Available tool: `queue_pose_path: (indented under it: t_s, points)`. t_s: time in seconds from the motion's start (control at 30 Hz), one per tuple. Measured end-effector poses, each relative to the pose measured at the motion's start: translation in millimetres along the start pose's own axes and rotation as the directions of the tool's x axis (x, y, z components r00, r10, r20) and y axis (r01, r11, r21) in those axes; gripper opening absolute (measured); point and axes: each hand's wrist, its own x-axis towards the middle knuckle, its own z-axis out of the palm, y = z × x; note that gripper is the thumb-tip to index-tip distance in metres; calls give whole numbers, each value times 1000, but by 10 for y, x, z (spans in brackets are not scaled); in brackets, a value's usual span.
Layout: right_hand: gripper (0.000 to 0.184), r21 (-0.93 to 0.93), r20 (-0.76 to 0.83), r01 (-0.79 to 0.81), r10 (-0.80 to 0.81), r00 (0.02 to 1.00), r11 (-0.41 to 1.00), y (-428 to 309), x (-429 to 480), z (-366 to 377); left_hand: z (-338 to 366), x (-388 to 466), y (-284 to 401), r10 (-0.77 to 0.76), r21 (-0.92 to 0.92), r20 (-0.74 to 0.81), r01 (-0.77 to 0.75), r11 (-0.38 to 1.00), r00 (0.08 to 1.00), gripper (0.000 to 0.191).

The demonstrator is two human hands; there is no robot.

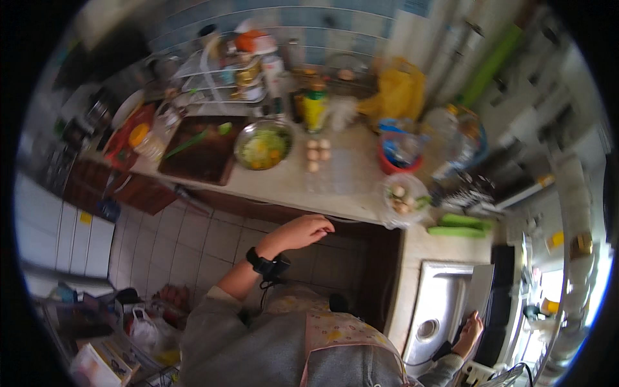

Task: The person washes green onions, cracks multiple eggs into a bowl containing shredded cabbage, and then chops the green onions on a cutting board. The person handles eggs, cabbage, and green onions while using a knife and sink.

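Observation:
My left hand [304, 231] is in front of the counter's edge, above the floor, with its fingers curled and nothing visible in it. A dark band with a small device sits on that wrist. At the right, my right hand [468, 334] is over a flat grey panel [478, 292] beside the steel sink [428, 300]; blur hides whether it grips the panel. Across the counter stands a metal bowl [264, 145] of chopped green food and what looks like egg yolk. Several brown eggs [318, 154] sit in a clear plastic carton [329, 180].
A brown cutting board [203, 150] holds a green stalk. A red tub [400, 152], a clear bag of food [402, 203] and a yellow plastic bag [399, 92] stand on the right. Green folded cloths or sponges [459, 226] lie near the sink. An open drawer or door [142, 191] juts out left.

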Motion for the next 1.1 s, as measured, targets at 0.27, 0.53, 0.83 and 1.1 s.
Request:
queue_pose_path:
  t_s: [0.27,0.53,0.83,1.1]
  points:
    - [27,61,582,252,-239,777,966,-454,-1468,2590,-908,-1030,-658,-21,-123,-37,16,992,999,28]
    - [21,-136,861,317,-46,506,939,-406,-3704,5918,-1729,-1606,-1372,-212,-691,-256,-25,723,943,24]
    - [47,-34,979,641,-103,175,767,68,-4646,7449,-2478,-2239,-2199,-459,-574,-657,-1,819,598,41]
    - [34,276,947,951,-208,-245,138,296,-5044,8206,-3421,-2403,-3097,-682,-820,-492,-25,572,541,47]
